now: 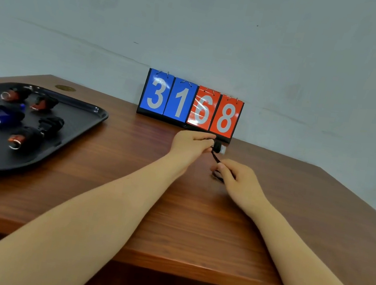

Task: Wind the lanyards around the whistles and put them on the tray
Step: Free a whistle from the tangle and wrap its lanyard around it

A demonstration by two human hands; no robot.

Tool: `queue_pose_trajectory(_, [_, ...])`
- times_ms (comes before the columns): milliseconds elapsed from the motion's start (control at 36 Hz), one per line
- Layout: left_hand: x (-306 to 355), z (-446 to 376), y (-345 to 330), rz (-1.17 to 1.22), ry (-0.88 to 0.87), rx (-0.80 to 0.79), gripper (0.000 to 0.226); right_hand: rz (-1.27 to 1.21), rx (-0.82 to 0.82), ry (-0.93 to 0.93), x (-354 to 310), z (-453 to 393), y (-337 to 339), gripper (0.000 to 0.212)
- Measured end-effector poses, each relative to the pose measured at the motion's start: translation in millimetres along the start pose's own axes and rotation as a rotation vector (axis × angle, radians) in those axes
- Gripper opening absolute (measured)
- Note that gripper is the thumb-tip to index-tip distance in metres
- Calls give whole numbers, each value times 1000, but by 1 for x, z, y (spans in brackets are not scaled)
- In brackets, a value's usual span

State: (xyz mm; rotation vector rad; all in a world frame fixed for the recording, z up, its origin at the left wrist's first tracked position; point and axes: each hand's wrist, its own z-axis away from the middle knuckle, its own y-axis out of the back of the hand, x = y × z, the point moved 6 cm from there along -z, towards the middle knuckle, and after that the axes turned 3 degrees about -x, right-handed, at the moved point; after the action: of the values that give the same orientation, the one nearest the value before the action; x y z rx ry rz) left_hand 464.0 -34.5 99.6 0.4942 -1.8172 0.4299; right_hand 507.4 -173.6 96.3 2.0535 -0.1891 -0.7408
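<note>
Wooden surface (194, 218), far edge: left grip (190, 144) pinches the light, rigid whistle (218, 146); right grip (238, 179) pinches its limp lanyard (215, 157) taut.

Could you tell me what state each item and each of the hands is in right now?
Left hand: closed on whistle.
Whistle: held above table, partly wound.
Lanyard: taut between hands.
Right hand: pinching lanyard.
Tray: holds several wound whistles.
Scoreboard: upright, reads 3168.
</note>
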Motion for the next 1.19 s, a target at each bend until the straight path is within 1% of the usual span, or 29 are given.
queue_pose_trajectory(56, [4, -2, 4, -262, -84, 9, 29, 3, 23, 7, -2, 0, 3, 22])
queue_pose_trajectory(111, [5, -4, 3, -429, -127, -17, 30, -57, 71, -11, -2, 0, 8, 21])
queue_pose_trajectory(278, [8, -5, -7, -544, -164, -128, 29, -319, 292, -92, 10, 5, 30, 24])
queue_pose_trajectory(417, [12, 5, -27, -588, -180, -336, 29, -452, 382, -143, 24, 3, 35, 26])
queue_pose_trajectory(472, [14, 9, -32, -536, -170, -401, 29, -490, 408, -173, 28, 4, 38, 27])
queue_pose_trajectory(556, [16, 12, -32, -363, -116, -447, 29, -585, 424, -225, 34, 4, 39, 28])
queue_pose_trajectory(694, [15, 15, -30, -37, -7, -500, 30, -859, 367, -269, 41, 3, 34, 26])
queue_pose_trajectory(806, [17, 20, -35, 175, 63, -543, 27, -922, 311, -271, 45, 0, 31, 22])
queue_pose_trajectory(889, [16, 22, -39, 325, 117, -546, 27, -942, 283, -283, 43, -1, 28, 23])
queue_pose_trajectory(944, [14, 23, -41, 423, 145, -528, 30, -925, 282, -290, 40, -1, 26, 29])
queue_pose_trajectory(1000, [11, 23, -40, 506, 170, -487, 28, -869, 274, -295, 39, -1, 23, 29])
queue_pose_trajectory(1028, [10, 22, -40, 542, 180, -463, 26, -812, 263, -291, 38, -1, 22, 26])
queue_pose_trajectory(1083, [8, 20, -37, 604, 188, -414, 22, -610, 228, -260, 33, -1, 19, 24])
queue_pose_trajectory(1139, [6, 17, -33, 630, 184, -355, 19, -423, 180, -189, 23, -1, 14, 23])
queue_pose_trajectory(1194, [5, 15, -28, 625, 184, -293, 23, -337, 144, -132, 14, -2, 10, 24])
